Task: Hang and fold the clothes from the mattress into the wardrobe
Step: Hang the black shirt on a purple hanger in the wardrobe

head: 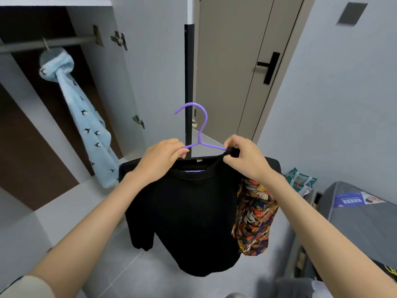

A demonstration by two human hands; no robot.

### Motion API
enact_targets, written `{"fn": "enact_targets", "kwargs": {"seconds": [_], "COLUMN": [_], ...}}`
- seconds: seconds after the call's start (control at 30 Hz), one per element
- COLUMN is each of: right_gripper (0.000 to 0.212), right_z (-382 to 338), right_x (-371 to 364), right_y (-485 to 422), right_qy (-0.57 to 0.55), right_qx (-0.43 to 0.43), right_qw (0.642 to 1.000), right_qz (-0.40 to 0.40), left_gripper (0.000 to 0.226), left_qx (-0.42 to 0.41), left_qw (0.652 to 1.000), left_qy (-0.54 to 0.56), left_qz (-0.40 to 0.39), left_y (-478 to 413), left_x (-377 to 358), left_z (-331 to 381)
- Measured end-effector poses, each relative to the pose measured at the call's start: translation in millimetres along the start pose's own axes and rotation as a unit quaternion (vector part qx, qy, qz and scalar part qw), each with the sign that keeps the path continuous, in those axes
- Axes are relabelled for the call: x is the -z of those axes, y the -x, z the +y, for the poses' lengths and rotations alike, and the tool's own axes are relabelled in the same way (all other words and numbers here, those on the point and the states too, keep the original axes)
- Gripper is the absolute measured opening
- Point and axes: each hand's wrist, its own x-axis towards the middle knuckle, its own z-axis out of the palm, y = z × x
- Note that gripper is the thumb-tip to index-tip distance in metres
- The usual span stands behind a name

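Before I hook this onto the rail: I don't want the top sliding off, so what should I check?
1. Hook of the purple wire hanger free and upright: ok.
2. Hanger arm held by the left-hand grip: ok.
3. Collar of the black long-sleeved top settled on the hanger: not ok, the right-hand grip pinches it bunched.
4. Bare room on the grey metal wardrobe rail beside the hung pale blue bird-print garment: ok.
5. What holds the multicoloured patterned cloth under the right wrist: cannot tell.
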Motion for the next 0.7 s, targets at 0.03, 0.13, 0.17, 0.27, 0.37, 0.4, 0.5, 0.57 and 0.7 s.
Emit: {"fn": "enact_targets", "kwargs": {"seconds": [0.03,0.13,0.17,0.27,0.37,0.4,0.5,0.57,0.7], "right_gripper": [0.025,0.029,0.025,0.021,0.022,0.022,0.030,0.045,0.062], "right_z": [7.3,31.4,37.8,47.2,46.4,44.7,37.8,34.3,33.8], "right_x": [3.0,6.9,6.9,7.9,9.0,8.8,7.5,8.6,10.4], "right_y": [0.2,6.7,9.7,14.5,15.1,15.1,11.4,7.0,2.7], "right_qy": [0.065,0.198,0.198,0.181,0.174,0.167,0.170,0.188,0.235], "right_qx": [0.007,-0.002,-0.009,-0.028,-0.017,-0.014,0.005,0.018,0.006], "right_qw": [0.997,0.980,0.980,0.983,0.984,0.986,0.985,0.982,0.972], "right_qz": [-0.028,-0.030,-0.007,0.030,0.023,0.019,0.014,0.020,0.018], "left_gripper": [0.029,0.028,0.027,0.026,0.026,0.025,0.019,0.019,0.019], "left_qx": [0.008,0.017,0.010,-0.016,-0.033,-0.035,-0.047,-0.050,-0.055], "left_qw": [1.000,0.998,0.998,0.997,0.993,0.991,0.985,0.982,0.974], "left_qy": [0.009,0.002,-0.009,-0.038,-0.071,-0.077,-0.097,-0.128,-0.195], "left_qz": [0.018,0.061,0.067,0.071,0.093,0.104,0.132,0.129,0.097], "left_y": [-0.8,-5.1,-7.2,-14.3,-18.6,-18.8,-17.2,-16.0,-9.9], "left_x": [-0.5,4.2,8.0,22.2,30.6,32.2,37.5,43.2,47.8], "left_z": [-0.2,2.5,3.0,3.3,-1.8,-4.3,-12.3,-18.8,-30.1]}}
